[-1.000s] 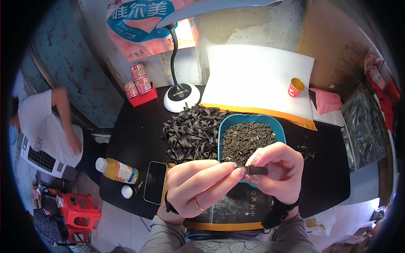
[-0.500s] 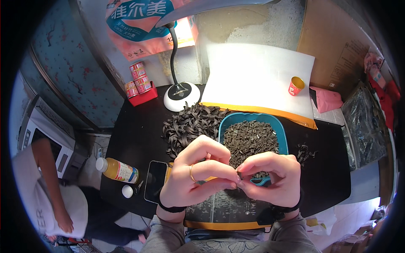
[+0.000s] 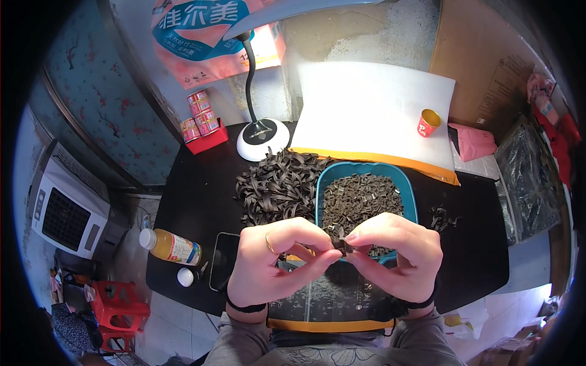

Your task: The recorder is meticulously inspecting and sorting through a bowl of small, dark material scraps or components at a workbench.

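Observation:
My left hand [image 3: 268, 265] and my right hand [image 3: 403, 256] meet in front of a teal basin [image 3: 412, 198], each pinching with thumb and forefinger. Between their fingertips is a small dark strip [image 3: 342, 246], mostly covered by the fingers. The basin holds many short dark pieces [image 3: 360, 198], some with shiny bits. Left of it lies a heap of longer dark strips [image 3: 278, 183]. Beneath my hands is a dark mat-like sheet [image 3: 329, 296] with an orange edge, strewn with pale crumbs. A gold ring is on my left hand.
A bottle [image 3: 174, 247], a white cap [image 3: 185, 277] and a phone [image 3: 223, 262] lie left. Behind stand a lamp [image 3: 264, 139], a red box of cans [image 3: 206, 140], a white padded sheet [image 3: 372, 110] and a red cup [image 3: 429, 124]. Loose strips [image 3: 441, 218] lie right.
A dark strip now shows between my fingertips, and my left hand's knuckles sit lower. The person at the left has left the view, uncovering an air cooler and red stools.

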`<action>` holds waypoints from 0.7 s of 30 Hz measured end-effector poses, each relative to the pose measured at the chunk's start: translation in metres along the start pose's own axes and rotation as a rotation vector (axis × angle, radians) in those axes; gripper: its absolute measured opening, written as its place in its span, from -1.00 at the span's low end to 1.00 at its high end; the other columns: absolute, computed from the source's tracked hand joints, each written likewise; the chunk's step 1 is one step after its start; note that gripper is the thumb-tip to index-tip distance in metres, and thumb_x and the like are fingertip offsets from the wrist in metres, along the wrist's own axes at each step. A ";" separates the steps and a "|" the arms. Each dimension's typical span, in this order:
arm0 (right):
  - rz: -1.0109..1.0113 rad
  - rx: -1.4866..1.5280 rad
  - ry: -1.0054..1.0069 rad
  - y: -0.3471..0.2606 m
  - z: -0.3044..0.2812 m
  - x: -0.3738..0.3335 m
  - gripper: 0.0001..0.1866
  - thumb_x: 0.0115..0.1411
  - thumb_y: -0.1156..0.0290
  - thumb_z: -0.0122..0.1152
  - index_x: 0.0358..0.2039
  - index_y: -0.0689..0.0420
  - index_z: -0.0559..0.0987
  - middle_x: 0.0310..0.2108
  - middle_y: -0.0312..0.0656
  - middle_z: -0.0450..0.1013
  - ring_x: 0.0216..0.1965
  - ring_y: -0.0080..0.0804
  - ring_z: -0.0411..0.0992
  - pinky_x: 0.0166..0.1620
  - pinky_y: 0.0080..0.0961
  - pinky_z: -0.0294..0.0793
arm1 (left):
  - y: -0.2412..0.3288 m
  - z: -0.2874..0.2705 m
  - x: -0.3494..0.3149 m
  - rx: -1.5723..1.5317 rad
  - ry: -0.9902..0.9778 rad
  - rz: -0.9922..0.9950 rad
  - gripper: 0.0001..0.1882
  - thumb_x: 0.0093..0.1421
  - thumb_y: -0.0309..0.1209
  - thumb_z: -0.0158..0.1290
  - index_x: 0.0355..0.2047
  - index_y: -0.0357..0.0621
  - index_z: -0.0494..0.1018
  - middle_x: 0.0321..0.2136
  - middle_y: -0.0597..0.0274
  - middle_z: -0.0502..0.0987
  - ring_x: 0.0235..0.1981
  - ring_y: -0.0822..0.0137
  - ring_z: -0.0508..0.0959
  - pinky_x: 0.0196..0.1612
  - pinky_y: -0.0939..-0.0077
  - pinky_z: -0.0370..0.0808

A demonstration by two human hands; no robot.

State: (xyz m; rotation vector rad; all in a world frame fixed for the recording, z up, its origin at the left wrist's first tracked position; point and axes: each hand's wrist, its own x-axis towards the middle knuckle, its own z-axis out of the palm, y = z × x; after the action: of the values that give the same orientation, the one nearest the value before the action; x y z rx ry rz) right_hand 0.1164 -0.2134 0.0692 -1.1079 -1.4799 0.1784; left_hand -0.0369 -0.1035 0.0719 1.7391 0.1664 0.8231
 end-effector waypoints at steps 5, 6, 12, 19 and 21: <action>-0.033 -0.009 -0.007 0.002 0.004 0.000 -0.71 -0.11 0.69 0.28 -0.29 0.23 0.55 -0.41 -0.15 0.50 -0.41 -0.33 0.50 -0.36 -0.54 0.50 | 0.001 0.002 -0.004 0.070 0.066 -0.001 -0.87 -0.05 -0.66 0.19 -0.48 -0.29 0.45 -0.54 0.23 0.53 -0.52 0.51 0.56 -0.46 0.72 0.53; -0.038 -0.022 -0.015 0.002 0.004 0.000 -0.71 -0.10 0.68 0.28 -0.29 0.23 0.55 -0.41 -0.14 0.50 -0.40 -0.33 0.51 -0.35 -0.54 0.50 | 0.000 0.002 -0.004 0.119 0.082 0.035 -0.85 -0.06 -0.66 0.19 -0.47 -0.28 0.46 -0.54 0.23 0.53 -0.53 0.51 0.57 -0.47 0.71 0.53; -0.060 -0.084 -0.021 0.006 0.007 0.000 -0.70 -0.10 0.66 0.28 -0.28 0.22 0.55 -0.38 -0.15 0.49 -0.39 -0.33 0.51 -0.34 -0.54 0.51 | 0.003 0.002 -0.003 0.335 0.067 0.118 -0.85 -0.04 -0.64 0.18 -0.42 -0.24 0.47 -0.54 0.19 0.53 -0.52 0.43 0.58 -0.49 0.68 0.51; -0.005 0.007 -0.084 0.007 0.000 0.001 -0.66 -0.13 0.72 0.24 -0.26 0.19 0.56 -0.38 -0.17 0.50 -0.38 -0.35 0.51 -0.34 -0.55 0.51 | 0.003 0.001 -0.001 0.303 0.063 0.119 -0.86 -0.03 -0.61 0.18 -0.42 -0.24 0.48 -0.54 0.19 0.53 -0.53 0.41 0.57 -0.49 0.65 0.49; 0.057 0.081 -0.064 0.007 0.001 0.001 -0.68 -0.13 0.75 0.20 -0.30 0.20 0.57 -0.39 -0.18 0.50 -0.38 -0.41 0.51 -0.33 -0.58 0.51 | 0.004 0.002 -0.001 0.310 0.051 0.124 -0.85 -0.05 -0.59 0.20 -0.43 -0.23 0.48 -0.54 0.18 0.53 -0.55 0.40 0.56 -0.50 0.64 0.49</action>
State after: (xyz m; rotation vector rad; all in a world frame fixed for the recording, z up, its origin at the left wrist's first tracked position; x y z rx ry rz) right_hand 0.1197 -0.2085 0.0648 -1.0879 -1.4858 0.3135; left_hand -0.0374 -0.1073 0.0744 2.0357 0.2320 0.9727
